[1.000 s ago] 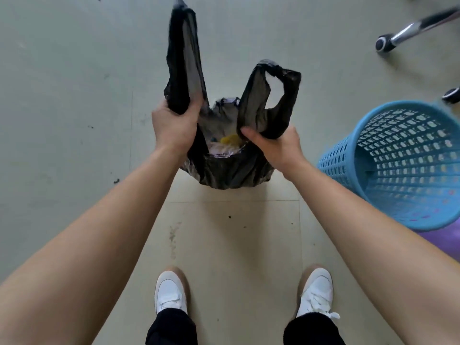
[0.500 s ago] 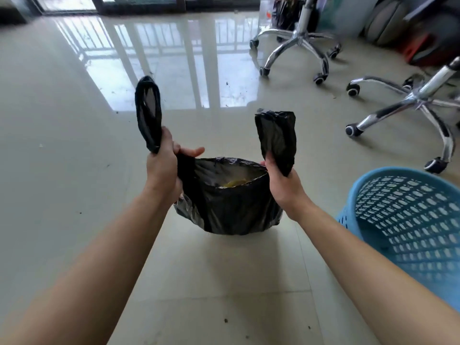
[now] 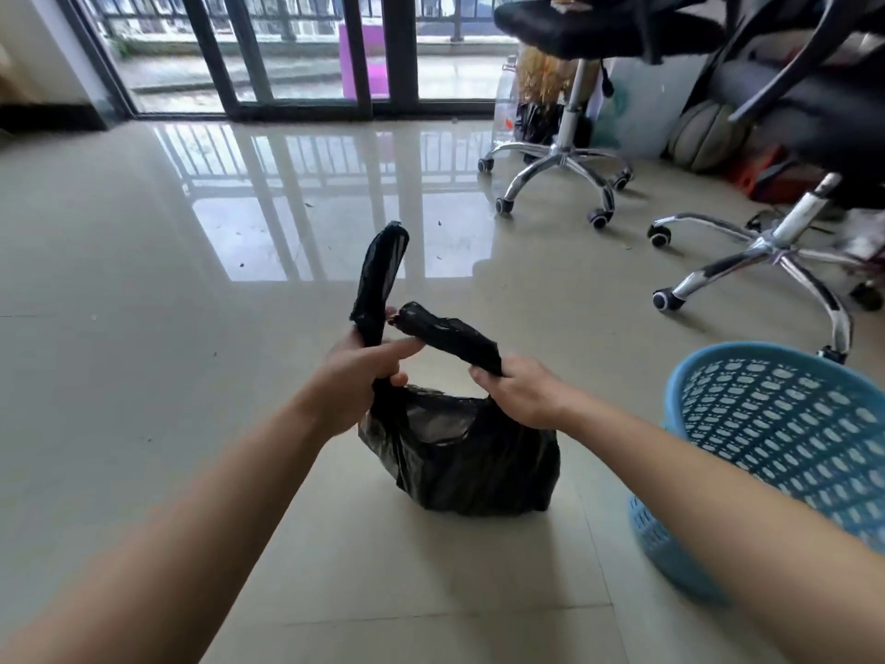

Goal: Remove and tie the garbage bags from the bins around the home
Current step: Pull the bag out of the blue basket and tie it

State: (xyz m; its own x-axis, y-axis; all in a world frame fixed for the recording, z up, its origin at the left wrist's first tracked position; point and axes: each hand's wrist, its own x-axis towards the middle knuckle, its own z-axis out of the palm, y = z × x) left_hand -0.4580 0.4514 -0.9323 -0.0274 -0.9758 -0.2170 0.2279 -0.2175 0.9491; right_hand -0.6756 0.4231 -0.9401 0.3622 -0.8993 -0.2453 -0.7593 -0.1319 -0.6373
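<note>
A black garbage bag [image 3: 464, 462] sits on the tiled floor in front of me, bulging with rubbish. My left hand [image 3: 357, 376] grips the bag's left handle, which stands up above the fist. My right hand [image 3: 519, 390] grips the right handle, which is bent leftward so its tip touches the left handle. The two handles cross over the bag's mouth, and the mouth is drawn nearly closed. The blue perforated bin [image 3: 776, 452] stands to the right of the bag with no liner in it.
Two office chairs on chrome wheeled bases stand at the back right, one [image 3: 560, 160] farther off, one [image 3: 771, 251] just behind the bin. Clutter lies against the right wall. Glass sliding doors [image 3: 297, 55] close the far side. Bare glossy floor [image 3: 143, 280] spreads to the left.
My hands have come together, bringing the right handle across to the left one and closing the bag's mouth. The camera has tilted up from the floor toward the room.
</note>
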